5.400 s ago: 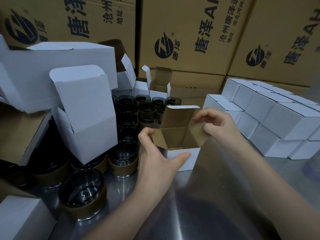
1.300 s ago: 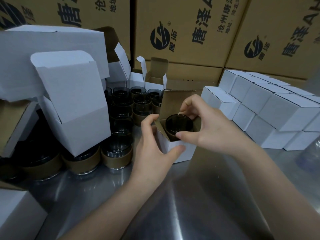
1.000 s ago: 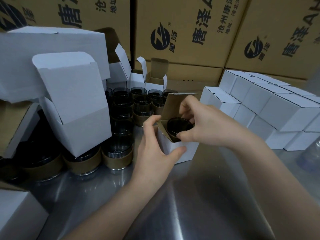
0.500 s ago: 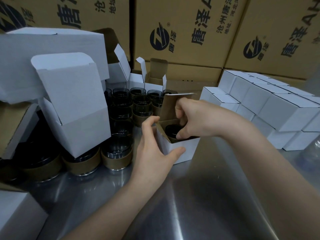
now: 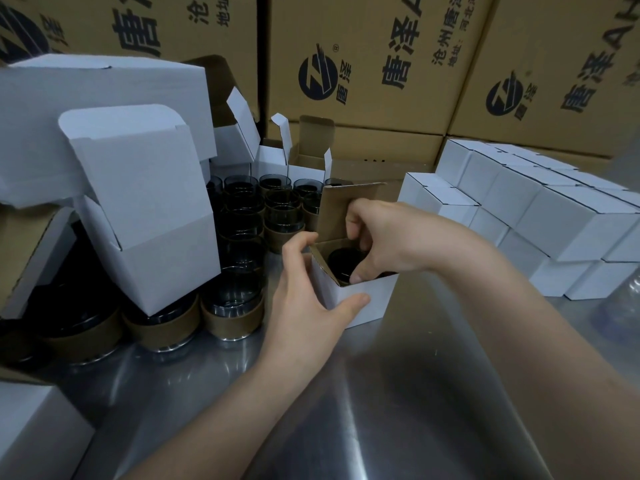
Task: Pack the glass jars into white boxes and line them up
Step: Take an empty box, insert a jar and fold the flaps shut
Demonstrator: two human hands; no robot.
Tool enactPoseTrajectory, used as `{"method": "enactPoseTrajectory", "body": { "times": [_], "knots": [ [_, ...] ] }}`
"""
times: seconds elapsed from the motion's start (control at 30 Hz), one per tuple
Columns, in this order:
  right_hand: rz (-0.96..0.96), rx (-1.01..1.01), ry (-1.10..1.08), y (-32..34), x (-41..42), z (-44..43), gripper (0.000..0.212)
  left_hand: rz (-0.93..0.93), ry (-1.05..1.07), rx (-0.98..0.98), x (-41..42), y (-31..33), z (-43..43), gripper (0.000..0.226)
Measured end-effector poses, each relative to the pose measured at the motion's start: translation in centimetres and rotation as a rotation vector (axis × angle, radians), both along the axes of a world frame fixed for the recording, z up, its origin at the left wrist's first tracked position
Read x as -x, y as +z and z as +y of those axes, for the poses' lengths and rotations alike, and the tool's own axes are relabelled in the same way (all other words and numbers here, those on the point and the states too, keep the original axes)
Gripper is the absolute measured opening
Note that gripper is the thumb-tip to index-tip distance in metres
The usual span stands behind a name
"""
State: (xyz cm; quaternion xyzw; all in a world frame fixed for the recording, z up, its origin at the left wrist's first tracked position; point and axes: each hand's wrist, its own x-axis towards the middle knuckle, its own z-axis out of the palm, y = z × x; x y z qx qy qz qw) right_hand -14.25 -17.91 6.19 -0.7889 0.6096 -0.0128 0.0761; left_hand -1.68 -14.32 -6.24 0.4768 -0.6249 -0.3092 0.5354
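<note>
Brown printed cartons (image 5: 363, 64) wall off the far edge of the steel tabletop (image 5: 381, 410). Along its left edge lies a heap of unfilled white boxes (image 5: 145, 202), flaps loose, some tipped over. At the right edge, closed white boxes (image 5: 554, 216) stand stacked in neat rows. Loose glass jars (image 5: 242, 216) (dark glass, each with a brown band round the base) crowd the table from the heap back toward the far edge. Near the middle stands one open white box (image 5: 360, 299), its lid flap upright. The left hand (image 5: 304, 306) grips its near left corner, thumb on the front face and fingers curled round the side. The right hand (image 5: 384, 244) reaches in from above, fingers pinching the rim of a glass jar (image 5: 341, 265) that sits low inside the box.
</note>
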Motion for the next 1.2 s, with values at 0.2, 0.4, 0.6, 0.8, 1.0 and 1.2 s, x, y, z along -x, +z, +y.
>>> {"method": "enactPoseTrajectory", "body": {
  "times": [0.2, 0.4, 0.6, 0.8, 1.0, 1.2],
  "knots": [
    [-0.477, 0.065, 0.046, -0.7, 2.0, -0.1, 0.018, -0.009, 0.009, 0.009, 0.0, 0.0, 0.0, 0.088],
    [-0.961, 0.310, -0.033, -2.4, 3.5, -0.2, 0.048, -0.045, -0.023, 0.009, -0.1, 0.3, 0.1, 0.092],
    [-1.312, 0.222, -0.230, -5.0, 4.4, -1.0, 0.036, -0.102, -0.053, 0.014, -0.1, 0.1, -0.1, 0.092],
    [-1.461, -0.075, -0.230, -6.2, 4.8, -1.5, 0.018, -0.148, -0.066, 0.003, -0.1, 0.2, -0.1, 0.091],
    [-1.439, -0.133, -0.204, -6.6, 4.6, -1.7, 0.024, -0.154, -0.088, -0.026, 0.1, 0.3, -0.1, 0.078],
    [-1.391, -0.151, -0.183, -7.0, 4.2, -1.6, 0.025, 0.008, -0.115, -0.076, 0.3, 1.1, 0.3, 0.051]
  ]
}}
